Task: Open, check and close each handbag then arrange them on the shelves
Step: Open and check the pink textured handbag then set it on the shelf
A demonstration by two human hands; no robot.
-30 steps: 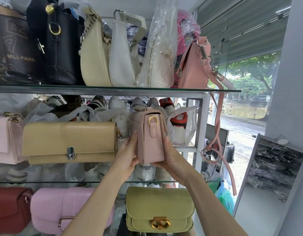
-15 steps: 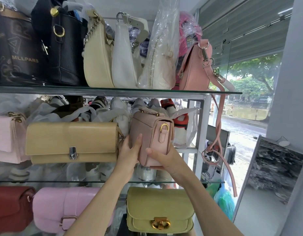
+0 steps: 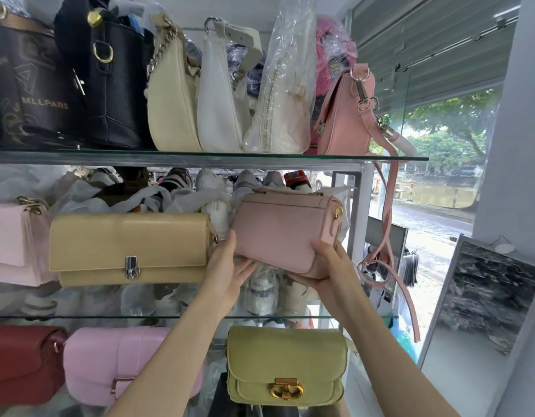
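I hold a small dusty-pink handbag [image 3: 282,231] in front of the middle shelf, its long plain side facing me and its gold clasp at the right end. My left hand [image 3: 230,270] cups the bag's lower left corner, thumb up along its edge. My right hand [image 3: 323,266] grips the lower right end from below, thumb on the front. The bag is closed and tilts slightly down to the right. It hangs above the glass middle shelf [image 3: 350,316], just right of a tan clutch [image 3: 129,249].
The top glass shelf [image 3: 200,156] carries black, cream, white, wrapped and salmon bags; the salmon bag's strap [image 3: 394,236] dangles past the right post. A pale pink bag [image 3: 13,245] sits at far left. Below are red [image 3: 22,362], pink [image 3: 110,359] and olive [image 3: 285,364] bags.
The pink bag has turned from end-on to broadside, its clasp swinging to the right. My hands moved apart to its two lower corners, and the view drew closer.
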